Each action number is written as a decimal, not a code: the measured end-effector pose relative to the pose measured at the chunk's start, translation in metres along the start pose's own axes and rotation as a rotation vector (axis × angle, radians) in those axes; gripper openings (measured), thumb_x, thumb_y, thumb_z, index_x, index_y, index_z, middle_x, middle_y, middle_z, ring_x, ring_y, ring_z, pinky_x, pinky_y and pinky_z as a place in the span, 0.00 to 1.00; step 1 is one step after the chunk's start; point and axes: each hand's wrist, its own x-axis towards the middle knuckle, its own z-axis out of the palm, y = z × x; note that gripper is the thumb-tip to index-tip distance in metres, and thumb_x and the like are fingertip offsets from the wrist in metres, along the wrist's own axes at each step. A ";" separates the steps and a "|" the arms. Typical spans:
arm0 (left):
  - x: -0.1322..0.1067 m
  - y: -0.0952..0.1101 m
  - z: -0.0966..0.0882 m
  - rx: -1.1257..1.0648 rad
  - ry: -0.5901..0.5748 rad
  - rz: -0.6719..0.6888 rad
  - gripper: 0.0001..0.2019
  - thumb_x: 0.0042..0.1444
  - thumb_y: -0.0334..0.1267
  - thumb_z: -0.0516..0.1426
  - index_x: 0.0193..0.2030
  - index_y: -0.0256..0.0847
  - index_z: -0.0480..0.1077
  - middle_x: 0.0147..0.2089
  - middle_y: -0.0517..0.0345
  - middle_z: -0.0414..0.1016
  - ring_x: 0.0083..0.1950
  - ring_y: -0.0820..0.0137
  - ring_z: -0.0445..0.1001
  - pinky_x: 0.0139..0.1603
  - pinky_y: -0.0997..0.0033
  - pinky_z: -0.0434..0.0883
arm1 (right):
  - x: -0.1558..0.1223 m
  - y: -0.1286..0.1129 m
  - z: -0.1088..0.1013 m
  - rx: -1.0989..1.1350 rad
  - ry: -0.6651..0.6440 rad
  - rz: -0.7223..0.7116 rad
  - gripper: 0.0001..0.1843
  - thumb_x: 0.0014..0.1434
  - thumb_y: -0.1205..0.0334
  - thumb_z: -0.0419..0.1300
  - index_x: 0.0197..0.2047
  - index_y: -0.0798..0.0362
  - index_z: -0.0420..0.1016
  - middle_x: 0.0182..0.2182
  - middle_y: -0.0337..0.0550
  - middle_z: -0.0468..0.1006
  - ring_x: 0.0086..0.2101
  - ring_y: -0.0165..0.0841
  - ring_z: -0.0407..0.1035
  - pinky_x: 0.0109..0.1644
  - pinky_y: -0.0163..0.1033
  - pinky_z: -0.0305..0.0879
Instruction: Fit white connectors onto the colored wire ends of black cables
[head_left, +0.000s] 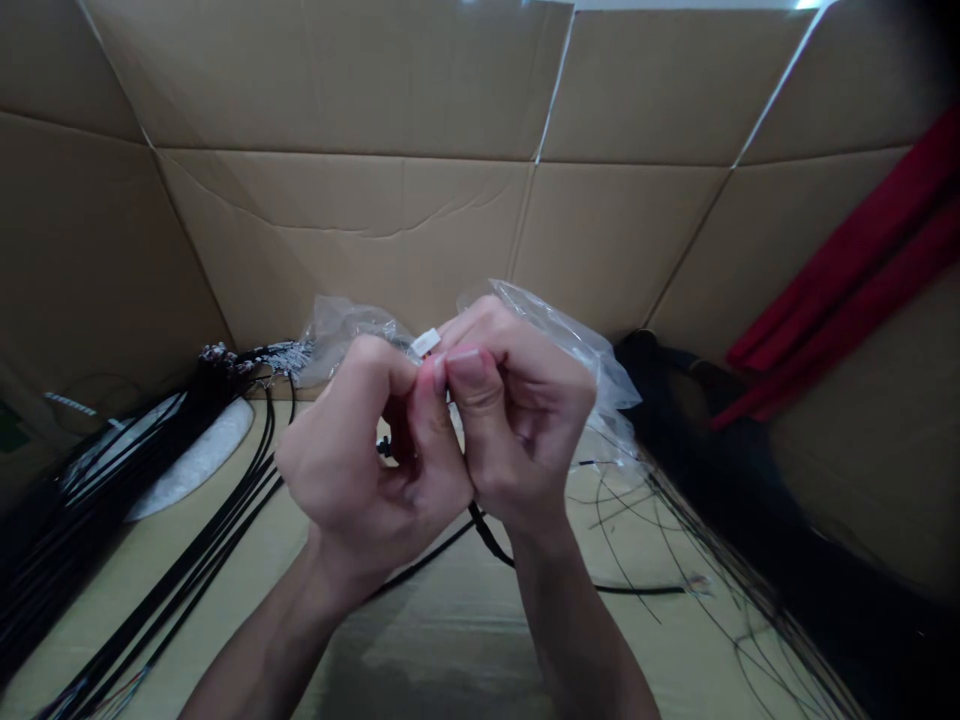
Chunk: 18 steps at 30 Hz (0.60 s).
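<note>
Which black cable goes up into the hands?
The thick cable rising between the left hand and right hand; the other cables lie bundled to either side.

No readable text anywhere. The white connector point(425, 343) shows no legible marks at this size.
</note>
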 end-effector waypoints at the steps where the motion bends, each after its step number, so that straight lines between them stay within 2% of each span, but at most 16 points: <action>1: 0.000 -0.001 0.000 -0.006 0.005 0.007 0.14 0.61 0.26 0.56 0.26 0.40 0.58 0.23 0.67 0.56 0.23 0.80 0.56 0.23 0.73 0.56 | 0.000 0.001 0.000 0.009 0.002 0.002 0.15 0.63 0.70 0.54 0.24 0.51 0.66 0.24 0.36 0.66 0.26 0.28 0.63 0.29 0.38 0.62; 5: -0.001 -0.004 0.001 -0.021 -0.014 -0.012 0.15 0.62 0.27 0.55 0.26 0.40 0.55 0.22 0.67 0.52 0.23 0.79 0.55 0.23 0.70 0.53 | 0.000 0.002 -0.001 0.030 0.020 -0.005 0.15 0.63 0.71 0.56 0.24 0.52 0.66 0.23 0.36 0.64 0.26 0.28 0.61 0.29 0.38 0.59; 13: -0.001 -0.006 0.001 0.034 -0.029 -0.003 0.15 0.61 0.28 0.55 0.27 0.42 0.55 0.23 0.66 0.54 0.24 0.77 0.56 0.25 0.69 0.53 | -0.001 0.003 0.000 -0.052 0.063 -0.017 0.16 0.64 0.67 0.56 0.23 0.53 0.67 0.23 0.36 0.65 0.25 0.27 0.61 0.30 0.38 0.60; 18: 0.000 -0.003 0.001 0.083 -0.084 -0.136 0.15 0.60 0.32 0.55 0.24 0.43 0.56 0.20 0.65 0.54 0.23 0.74 0.53 0.23 0.69 0.52 | -0.001 0.001 0.001 -0.108 0.101 0.008 0.17 0.64 0.68 0.54 0.22 0.53 0.65 0.22 0.36 0.63 0.24 0.27 0.61 0.29 0.38 0.60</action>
